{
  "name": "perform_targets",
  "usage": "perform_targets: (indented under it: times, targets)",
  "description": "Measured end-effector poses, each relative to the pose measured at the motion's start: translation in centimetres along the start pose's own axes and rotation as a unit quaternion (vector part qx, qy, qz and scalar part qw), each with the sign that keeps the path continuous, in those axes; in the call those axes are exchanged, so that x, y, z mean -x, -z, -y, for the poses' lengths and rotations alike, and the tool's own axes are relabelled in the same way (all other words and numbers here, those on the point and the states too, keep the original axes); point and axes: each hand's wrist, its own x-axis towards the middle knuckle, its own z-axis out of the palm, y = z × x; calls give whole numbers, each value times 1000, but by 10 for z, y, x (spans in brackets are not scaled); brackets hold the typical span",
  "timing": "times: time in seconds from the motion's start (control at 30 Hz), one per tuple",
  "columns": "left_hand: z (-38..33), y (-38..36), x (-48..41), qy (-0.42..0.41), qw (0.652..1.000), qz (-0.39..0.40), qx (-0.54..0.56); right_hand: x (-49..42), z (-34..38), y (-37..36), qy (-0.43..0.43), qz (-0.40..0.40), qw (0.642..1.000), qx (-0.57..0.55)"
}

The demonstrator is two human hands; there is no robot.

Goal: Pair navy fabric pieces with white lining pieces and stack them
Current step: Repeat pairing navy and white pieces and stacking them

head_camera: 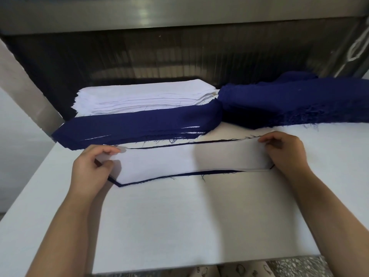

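A white lining piece [179,160] lies on top of a navy fabric piece [199,173], whose edge shows as a thin dark rim along the near and far sides. My left hand [91,166] pinches the pair's left end, and my right hand [283,152] pinches its right end. Just behind lies a stack of paired navy pieces [139,124] with white layers showing between them. Further back sits a tall stack of white lining pieces [143,96]. A loose heap of navy fabric pieces [289,100] fills the back right.
All of it rests on a white table [189,226] whose front edge runs along the bottom. A dark machine opening with a metal hood [179,17] stands behind the stacks. A grey post [26,92] slants at the left.
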Motion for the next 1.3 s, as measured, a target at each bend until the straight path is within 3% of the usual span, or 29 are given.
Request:
perform_targets:
  times: [1.3]
  targets:
    - [2, 2, 0, -20, 998, 11, -50, 3, 4, 1, -21, 5, 999, 26]
